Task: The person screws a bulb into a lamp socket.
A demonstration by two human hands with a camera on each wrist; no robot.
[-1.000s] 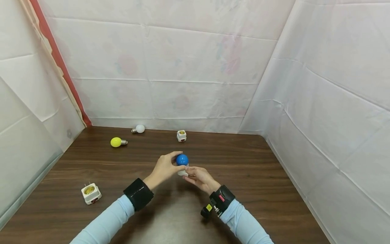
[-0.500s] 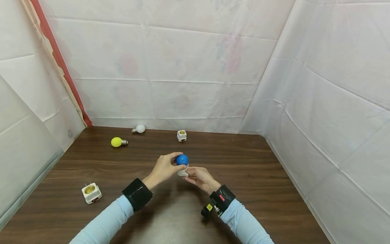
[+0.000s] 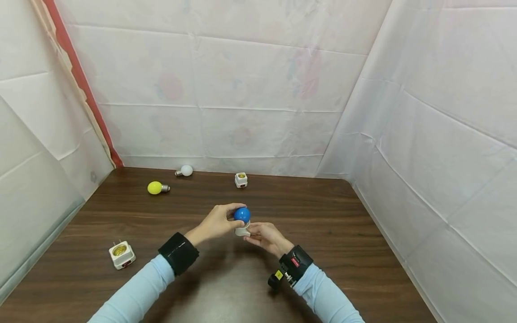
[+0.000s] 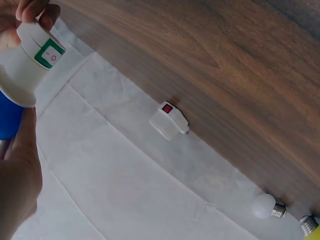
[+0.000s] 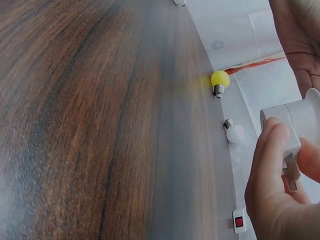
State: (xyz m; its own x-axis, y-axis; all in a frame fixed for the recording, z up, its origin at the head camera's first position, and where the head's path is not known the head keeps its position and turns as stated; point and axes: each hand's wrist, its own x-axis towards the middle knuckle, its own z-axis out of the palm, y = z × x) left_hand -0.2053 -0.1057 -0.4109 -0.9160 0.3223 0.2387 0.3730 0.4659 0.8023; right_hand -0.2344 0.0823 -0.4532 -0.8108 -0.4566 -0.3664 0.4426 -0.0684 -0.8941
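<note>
My left hand (image 3: 216, 220) pinches a blue light bulb (image 3: 242, 214) between thumb and fingers, from its left side. Directly beneath the bulb is a white plug-in lamp socket (image 3: 242, 231), which my right hand (image 3: 268, 238) grips from the right. The bulb sits at the socket's mouth, its screw base hidden. In the left wrist view the socket (image 4: 30, 65) shows a switch with a green surround, and the blue bulb (image 4: 9, 119) meets its flared rim. Metal plug prongs (image 5: 291, 175) stick out by my right fingers in the right wrist view.
A yellow bulb (image 3: 154, 188) and a white bulb (image 3: 186, 170) lie at the back left of the brown table (image 3: 323, 215). One white socket (image 3: 241, 180) stands at the back middle, another (image 3: 122, 255) at the front left. White sheeting (image 3: 242, 89) encloses the table.
Both hands, with the bulb and socket, have come slightly nearer. My left wrist has shifted left and its fingers have turned a little around the bulb.
</note>
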